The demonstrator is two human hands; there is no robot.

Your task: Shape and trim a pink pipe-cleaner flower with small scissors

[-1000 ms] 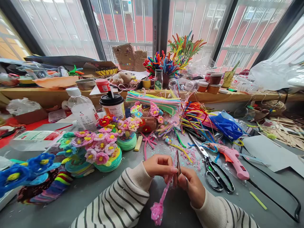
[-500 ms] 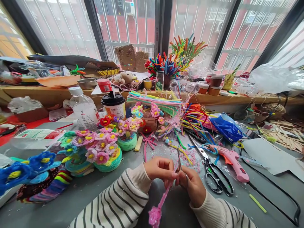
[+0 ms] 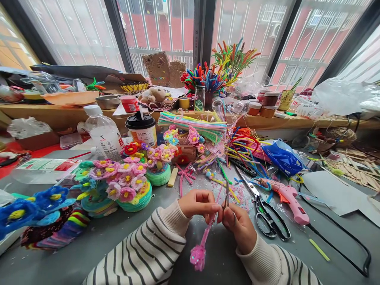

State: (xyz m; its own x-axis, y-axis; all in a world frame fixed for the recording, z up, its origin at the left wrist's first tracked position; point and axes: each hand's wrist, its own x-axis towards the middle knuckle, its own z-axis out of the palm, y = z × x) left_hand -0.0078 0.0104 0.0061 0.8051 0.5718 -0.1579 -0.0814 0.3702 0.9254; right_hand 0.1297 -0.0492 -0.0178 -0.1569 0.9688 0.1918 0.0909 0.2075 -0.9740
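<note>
Between the closed fingers of my left hand [image 3: 200,205] is a pink pipe cleaner flower [image 3: 198,255], its fuzzy bloom hanging down toward me. The stem's far end sticks out past the fingertips. My right hand [image 3: 240,225] is closed around small scissors [image 3: 227,196], whose narrow blades point away from me, right beside the stem. Fingers cover the scissors' handles. Both hands nearly touch above the grey table [image 3: 219,257]. Pink fuzz clippings [image 3: 237,194] are scattered just beyond them.
Large black-handled scissors [image 3: 261,209] and a pink glue gun [image 3: 291,200] with its cable lie to the right. Pipe cleaner flower pots [image 3: 135,200] stand at left, near a plastic bottle [image 3: 103,134] and a lidded cup [image 3: 142,130]. Pipe cleaner bundles [image 3: 192,126] lie behind.
The pink flower has swung slightly up and to the right. The small scissors have tilted a little rightward beside the stem, and my right hand has shifted slightly. Both grips are kept.
</note>
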